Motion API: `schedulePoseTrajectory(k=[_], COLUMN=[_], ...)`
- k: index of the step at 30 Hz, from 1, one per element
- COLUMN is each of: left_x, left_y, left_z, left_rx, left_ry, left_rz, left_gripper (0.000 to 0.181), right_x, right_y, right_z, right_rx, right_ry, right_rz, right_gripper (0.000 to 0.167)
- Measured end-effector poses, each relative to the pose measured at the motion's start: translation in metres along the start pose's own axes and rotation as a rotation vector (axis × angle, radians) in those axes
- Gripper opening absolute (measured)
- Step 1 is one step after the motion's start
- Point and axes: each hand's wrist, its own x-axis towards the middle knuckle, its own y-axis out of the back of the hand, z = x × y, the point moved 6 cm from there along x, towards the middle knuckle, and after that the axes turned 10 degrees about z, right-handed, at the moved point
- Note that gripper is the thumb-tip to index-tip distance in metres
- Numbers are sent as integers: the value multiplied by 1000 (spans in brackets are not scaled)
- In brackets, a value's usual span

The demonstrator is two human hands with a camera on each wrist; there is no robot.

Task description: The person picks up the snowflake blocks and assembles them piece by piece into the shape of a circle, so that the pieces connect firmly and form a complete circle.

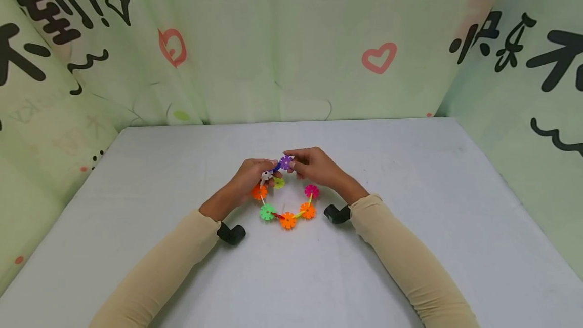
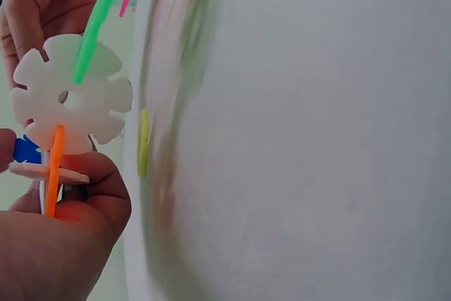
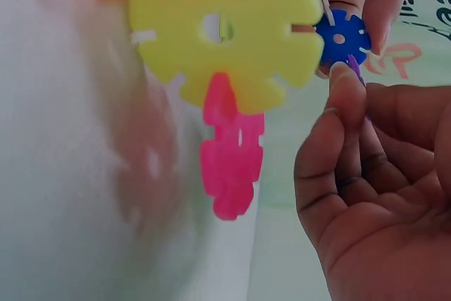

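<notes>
A chain of slotted, flower-shaped plastic discs curves between the hands. My left hand grips its upper left part, near a white disc and the blue disc. Between thumb and fingers, my right hand pinches the purple disc, which meets the blue one. Down from the left hand run an orange disc, a green disc and more orange discs, joined by edge-on discs. The chain's right end is a pink disc. Fingers partly cover the blue disc.
Below the left hand, a loose-looking yellow-green disc lies on the white tabletop. Black wrist mounts stick out beside both sleeves. Pale green printed curtains stand behind the table and along its sides.
</notes>
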Motion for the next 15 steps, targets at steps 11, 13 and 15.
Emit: schedulePoseTrajectory(k=[11,13,15], left_x=[0,0,0], left_y=[-3,-3,-3], left_z=[2,2,3], left_rx=[-26,-28,-30], left_ry=[-18,-17,-15], left_rz=[13,23,26], left_gripper=[34,34,34], right_x=[0,-1,-1], right_y=[0,0,0], right_z=[-1,-1,-1], right_rx=[84,96,96], right_ry=[-25,-29,-29], right_rz=[56,58,64], right_gripper=[27,26,26])
